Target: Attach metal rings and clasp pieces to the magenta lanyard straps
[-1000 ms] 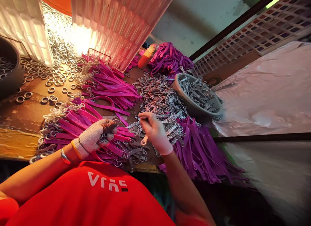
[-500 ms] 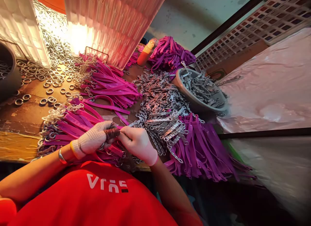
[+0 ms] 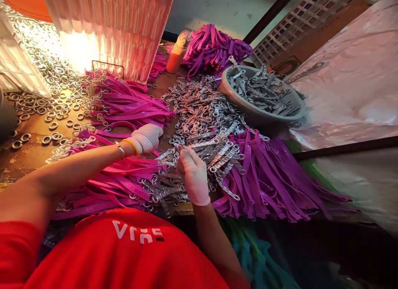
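Two gloved hands over straps and clips

Loose metal rings point(image 3: 46, 115) lie scattered at far left on the brown worktable point(image 3: 27, 156), below a lit ribbed plastic crate point(image 3: 108, 27). Next: fanned bundles of magenta straps point(image 3: 124, 104), each ending in a ring.

Left hand point(image 3: 144, 138), knit glove, reaches out over the near strap bundle point(image 3: 108, 185). Fingers curl downward toward the straps beneath; whether they clasp anything, cannot tell.

Right hand point(image 3: 192, 175), thin pale glove, is closed in a pinch on a metal clip point(image 3: 174, 150) at the edge of the clip heap point(image 3: 202, 115), just in front of the person's red shirt.

Further right: purple straps with clips fitted point(image 3: 264, 177) hang over the table edge; a grey bowl of clips point(image 3: 258, 110) sits behind them; an orange bottle point(image 3: 174, 57) stands at the back.

Handling judgement: clip is small, rigid, light, likely slick and prone to tangle with neighbours; best taken by its flat shank between thumb and forefinger. Straps look limp and light; hold near the ring end.
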`<move>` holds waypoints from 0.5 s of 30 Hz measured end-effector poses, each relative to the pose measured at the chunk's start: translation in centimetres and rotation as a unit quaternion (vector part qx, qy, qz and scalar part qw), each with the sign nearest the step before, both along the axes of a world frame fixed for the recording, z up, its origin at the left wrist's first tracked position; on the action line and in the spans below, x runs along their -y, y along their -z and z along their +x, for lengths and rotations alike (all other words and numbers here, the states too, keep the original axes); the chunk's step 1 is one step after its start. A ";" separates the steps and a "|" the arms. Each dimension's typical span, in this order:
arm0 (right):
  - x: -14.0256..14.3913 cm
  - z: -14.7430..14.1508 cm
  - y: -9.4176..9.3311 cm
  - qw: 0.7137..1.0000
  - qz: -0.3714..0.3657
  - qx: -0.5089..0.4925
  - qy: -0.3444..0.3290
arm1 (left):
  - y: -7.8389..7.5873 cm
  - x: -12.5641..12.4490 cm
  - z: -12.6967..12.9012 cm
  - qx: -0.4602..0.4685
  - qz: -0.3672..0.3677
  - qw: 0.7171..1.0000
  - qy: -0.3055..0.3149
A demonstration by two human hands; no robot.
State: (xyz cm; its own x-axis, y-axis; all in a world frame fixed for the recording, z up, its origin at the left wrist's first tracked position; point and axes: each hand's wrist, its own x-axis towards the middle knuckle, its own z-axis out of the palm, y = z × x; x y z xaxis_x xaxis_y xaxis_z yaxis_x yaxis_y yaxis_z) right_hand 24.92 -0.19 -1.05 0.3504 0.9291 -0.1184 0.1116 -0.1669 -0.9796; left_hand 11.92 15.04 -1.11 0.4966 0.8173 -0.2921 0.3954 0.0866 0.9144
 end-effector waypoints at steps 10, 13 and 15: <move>0.2 0.3 -1.7 0.990 0.045 0.119 -0.064 | -1.1 0.4 -1.5 -0.136 0.104 0.980 0.100; -0.8 -1.8 -2.0 0.968 0.080 0.189 -0.141 | -3.2 2.2 -5.9 -0.050 -0.006 0.994 0.095; -1.6 -3.5 -2.0 0.941 0.101 0.265 -0.186 | -3.7 4.0 -8.4 0.026 -0.109 0.992 0.050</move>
State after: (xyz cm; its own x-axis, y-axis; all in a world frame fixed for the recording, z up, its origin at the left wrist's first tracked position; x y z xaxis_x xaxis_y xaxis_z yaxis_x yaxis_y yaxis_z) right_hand 21.41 1.38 0.93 -0.0433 0.9839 0.1732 0.6074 0.1636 -0.7774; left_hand 3.49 11.07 2.58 0.5916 0.6825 -0.4293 0.3653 0.2478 0.8973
